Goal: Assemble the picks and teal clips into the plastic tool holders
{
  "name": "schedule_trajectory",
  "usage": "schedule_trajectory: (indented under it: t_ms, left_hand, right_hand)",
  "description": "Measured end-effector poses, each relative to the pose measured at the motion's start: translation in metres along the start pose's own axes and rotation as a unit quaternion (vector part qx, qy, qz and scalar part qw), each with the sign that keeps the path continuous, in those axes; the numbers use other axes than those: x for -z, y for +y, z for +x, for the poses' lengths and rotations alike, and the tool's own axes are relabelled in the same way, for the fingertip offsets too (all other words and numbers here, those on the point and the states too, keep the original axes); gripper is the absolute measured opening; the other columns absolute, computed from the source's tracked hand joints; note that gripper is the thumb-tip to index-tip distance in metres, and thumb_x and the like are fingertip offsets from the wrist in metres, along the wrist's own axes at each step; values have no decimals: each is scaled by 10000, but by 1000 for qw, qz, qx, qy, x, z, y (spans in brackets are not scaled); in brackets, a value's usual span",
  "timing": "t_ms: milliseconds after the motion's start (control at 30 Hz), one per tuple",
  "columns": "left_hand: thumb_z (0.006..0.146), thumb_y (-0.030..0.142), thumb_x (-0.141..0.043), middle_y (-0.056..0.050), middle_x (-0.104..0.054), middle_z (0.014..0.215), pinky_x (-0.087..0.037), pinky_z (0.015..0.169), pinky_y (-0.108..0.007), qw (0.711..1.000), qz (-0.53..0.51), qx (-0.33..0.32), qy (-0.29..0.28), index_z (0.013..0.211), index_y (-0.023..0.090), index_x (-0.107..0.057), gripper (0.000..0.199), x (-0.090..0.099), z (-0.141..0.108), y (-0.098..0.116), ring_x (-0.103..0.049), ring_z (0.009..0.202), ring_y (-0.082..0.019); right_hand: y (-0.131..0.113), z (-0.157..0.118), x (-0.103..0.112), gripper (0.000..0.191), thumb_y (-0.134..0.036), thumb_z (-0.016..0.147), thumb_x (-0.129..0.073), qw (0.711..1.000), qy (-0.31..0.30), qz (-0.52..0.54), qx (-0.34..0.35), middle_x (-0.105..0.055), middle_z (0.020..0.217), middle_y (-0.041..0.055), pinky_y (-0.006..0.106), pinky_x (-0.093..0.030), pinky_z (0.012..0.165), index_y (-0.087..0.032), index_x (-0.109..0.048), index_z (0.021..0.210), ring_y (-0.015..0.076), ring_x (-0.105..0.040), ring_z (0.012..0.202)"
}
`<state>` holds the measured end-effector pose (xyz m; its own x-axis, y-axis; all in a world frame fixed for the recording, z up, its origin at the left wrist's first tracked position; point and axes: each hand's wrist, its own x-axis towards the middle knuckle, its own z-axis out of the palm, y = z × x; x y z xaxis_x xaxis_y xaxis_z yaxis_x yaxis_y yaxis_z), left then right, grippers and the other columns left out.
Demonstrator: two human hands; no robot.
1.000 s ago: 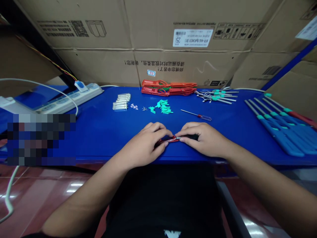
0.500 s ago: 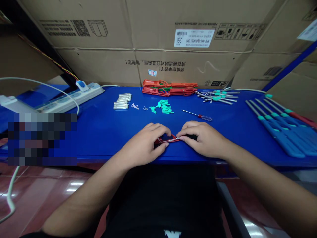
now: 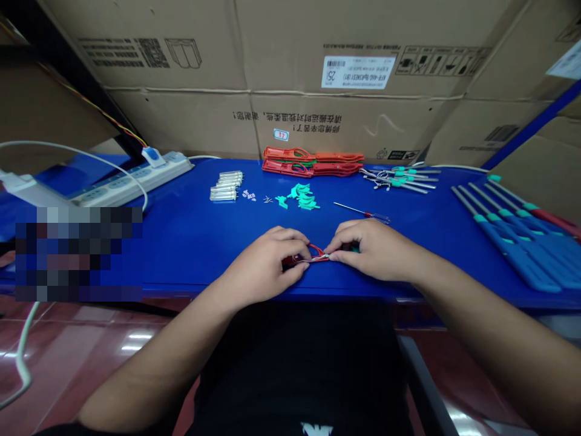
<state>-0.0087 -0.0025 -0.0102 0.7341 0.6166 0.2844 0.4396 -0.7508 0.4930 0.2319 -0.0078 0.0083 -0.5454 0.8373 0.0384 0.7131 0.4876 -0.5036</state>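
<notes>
Left hand [image 3: 270,263]: curled, thumb and fingers gripping red casing [image 3: 319,249] near the tabletop's [image 3: 181,236] near edge. Right hand [image 3: 385,248]: fingertips pinched on pale wires [image 3: 316,259] at the casing; other contact can't be told. Screwdriver [image 3: 367,214] lies beyond, untouched. Judged step: positioning wires. Next move would call for steady casing, fine fingertip control.

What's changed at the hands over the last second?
Left hand: index fingertip moved down toward the thumb on the red casing. Right hand: shifted slightly away from the body, now partly covering the screwdriver handle. No release seen. Glass tubes and green pieces stayed put.
</notes>
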Motion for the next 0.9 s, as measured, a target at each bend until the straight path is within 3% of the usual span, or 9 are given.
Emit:
schedule_trajectory:
  t_ms: [200,367,600,900]
  left_hand:
    - [913,188,-613,-46,-705,1094,-483,952,-368,1000,11,5,6,980,194,-675,92,1,-3,3,-630,1084,-198]
    - [935,200,-604,-34,-725,1088,-479,988,-374,999,31,-11,13,931,201,-689,85,1,-14,4,-629,1141,-196]
    - [962,226,-567,-53,-691,1217,-512,936,-391,996,64,-14,57,977,203,-720,156,-6,-25,6,-637,1071,-206]
    - [977,237,-538,-61,-711,1111,-507,974,-397,997,55,-17,57,969,177,-697,170,-8,-26,7,-630,1074,-204]
  right_hand:
    - [8,-6,-6,287,-176,972,-516,994,-10,-19,107,-624,985,56,324,-478,824,-268,-730,1138,175,-596,924]
    - [4,-13,-12,287,-174,972,-512,996,0,-1,89,-607,978,46,319,-472,826,-285,-740,1106,168,-577,936]
    - [-25,-21,-30,199,-178,936,-537,989,70,-124,38,-621,996,61,402,-435,822,-211,-698,1048,218,-546,925]
    - [-22,-18,-38,146,-242,971,-538,980,105,-135,97,-660,946,47,376,-431,791,-215,-681,987,210,-572,890]
